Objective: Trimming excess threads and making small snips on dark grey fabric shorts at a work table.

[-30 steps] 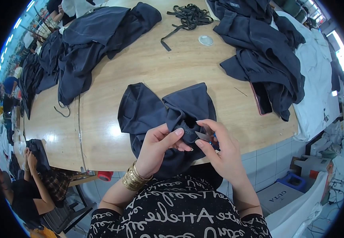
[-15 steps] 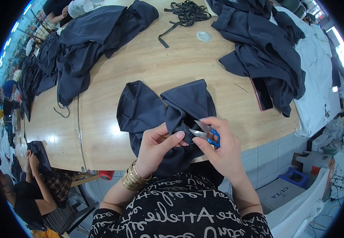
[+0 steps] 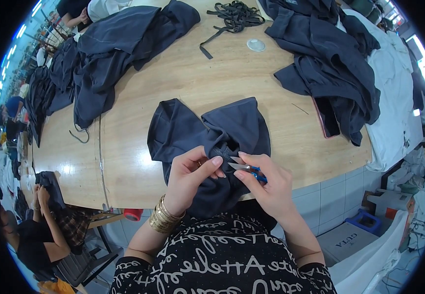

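A dark navy garment (image 3: 183, 130) lies bunched at the near edge of the table, two leg- or sleeve-like parts spread away from me. My left hand (image 3: 191, 175) pinches a seam of it between thumb and fingers, where stitching shows. In my right hand (image 3: 270, 185) are small thread snips (image 3: 238, 166) with blue handles. Their blades point left at the seam, close to my left fingertips, and stand slightly apart. Whether the tips touch the cloth I cannot tell.
Dark garments are heaped at the far left (image 3: 109, 54) and far right (image 3: 330, 68). A phone (image 3: 326, 120) lies partly under the right heap. Black straps (image 3: 237, 17) and a round clear disc (image 3: 256, 45) lie at the back. Another person (image 3: 41, 240) handles dark cloth at lower left.
My right hand has turned and shifted slightly, bringing the snips closer to the seam with their blades less widely apart. My left hand keeps its pinch on the cloth.
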A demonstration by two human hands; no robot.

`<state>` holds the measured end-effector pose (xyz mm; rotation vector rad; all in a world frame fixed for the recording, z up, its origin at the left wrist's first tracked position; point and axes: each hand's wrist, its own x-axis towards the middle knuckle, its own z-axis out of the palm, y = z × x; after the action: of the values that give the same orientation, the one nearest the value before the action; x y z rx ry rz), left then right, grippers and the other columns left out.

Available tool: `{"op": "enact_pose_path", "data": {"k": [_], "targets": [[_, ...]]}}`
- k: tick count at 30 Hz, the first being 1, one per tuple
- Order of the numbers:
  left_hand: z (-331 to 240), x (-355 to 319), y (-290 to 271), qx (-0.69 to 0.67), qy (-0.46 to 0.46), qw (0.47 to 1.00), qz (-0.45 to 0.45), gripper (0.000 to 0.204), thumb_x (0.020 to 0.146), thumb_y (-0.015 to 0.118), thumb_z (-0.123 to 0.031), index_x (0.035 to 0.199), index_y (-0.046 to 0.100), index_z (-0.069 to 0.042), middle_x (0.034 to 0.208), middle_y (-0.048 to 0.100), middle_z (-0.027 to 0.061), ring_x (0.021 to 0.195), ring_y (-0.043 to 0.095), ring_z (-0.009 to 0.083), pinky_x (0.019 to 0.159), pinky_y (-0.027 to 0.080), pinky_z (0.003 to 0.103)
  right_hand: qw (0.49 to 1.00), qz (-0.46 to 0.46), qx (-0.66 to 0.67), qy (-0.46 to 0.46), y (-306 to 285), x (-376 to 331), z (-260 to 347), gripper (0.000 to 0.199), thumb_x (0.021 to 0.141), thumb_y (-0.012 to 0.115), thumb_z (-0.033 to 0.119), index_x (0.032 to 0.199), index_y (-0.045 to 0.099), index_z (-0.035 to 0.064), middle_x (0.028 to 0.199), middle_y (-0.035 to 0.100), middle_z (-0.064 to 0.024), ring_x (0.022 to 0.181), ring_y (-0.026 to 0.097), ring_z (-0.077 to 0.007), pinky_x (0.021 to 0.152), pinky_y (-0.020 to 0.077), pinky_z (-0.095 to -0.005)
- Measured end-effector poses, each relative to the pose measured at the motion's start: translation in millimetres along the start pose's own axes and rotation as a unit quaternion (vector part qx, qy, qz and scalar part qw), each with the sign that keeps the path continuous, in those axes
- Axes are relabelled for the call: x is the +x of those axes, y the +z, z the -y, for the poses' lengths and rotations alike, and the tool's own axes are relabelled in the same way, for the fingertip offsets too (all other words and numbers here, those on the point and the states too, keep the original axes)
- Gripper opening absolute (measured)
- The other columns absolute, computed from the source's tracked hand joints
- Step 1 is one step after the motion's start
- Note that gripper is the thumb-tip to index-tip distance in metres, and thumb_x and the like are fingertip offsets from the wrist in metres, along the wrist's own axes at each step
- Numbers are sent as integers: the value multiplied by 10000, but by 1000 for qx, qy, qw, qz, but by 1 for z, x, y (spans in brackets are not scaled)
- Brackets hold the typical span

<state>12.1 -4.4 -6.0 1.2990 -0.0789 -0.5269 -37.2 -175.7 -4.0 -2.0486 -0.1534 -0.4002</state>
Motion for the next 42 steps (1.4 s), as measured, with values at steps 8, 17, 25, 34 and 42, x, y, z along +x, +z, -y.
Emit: {"op": "enact_pose_path", "data": {"k": [8,17,25,34,42], "targets": [[2,-2,3,-26,-10,1000,13,108,865,581,-117,860,606,-12,724,627,31,663,565,50,627,431,178,996,-39,-68,-43,6,4,-2,250,728,704,134,942,616,39,727,619,-63,591,601,-183,499,454,-261],[6,-3,8,-33,-13,999,19,111,866,576,-104,894,606,-1,763,628,32,671,575,55,626,436,174,997,-52,-54,-33,7,2,-4,206,738,692,124,905,609,35,747,631,-76,610,618,-195,510,463,-264],[11,-4,9,-9,42,999,12,102,868,571,-74,910,597,15,815,630,29,699,579,50,633,450,169,999,-20,6,47,6,-1,2,189,778,673,96,919,594,-4,796,648,-103,679,630,-145,602,475,-228],[10,-7,11,4,57,998,11,108,870,568,-74,907,592,25,827,621,27,706,575,50,631,444,168,998,-12,31,52,6,-1,1,166,781,663,111,890,589,9,764,637,-92,649,625,-170,563,468,-247],[5,-9,12,-30,23,999,5,93,866,573,-83,879,595,6,758,623,33,673,584,65,615,441,172,971,-1,202,124,5,-3,-7,132,816,638,123,879,579,24,747,640,-72,630,623,-139,549,455,-231]]}}
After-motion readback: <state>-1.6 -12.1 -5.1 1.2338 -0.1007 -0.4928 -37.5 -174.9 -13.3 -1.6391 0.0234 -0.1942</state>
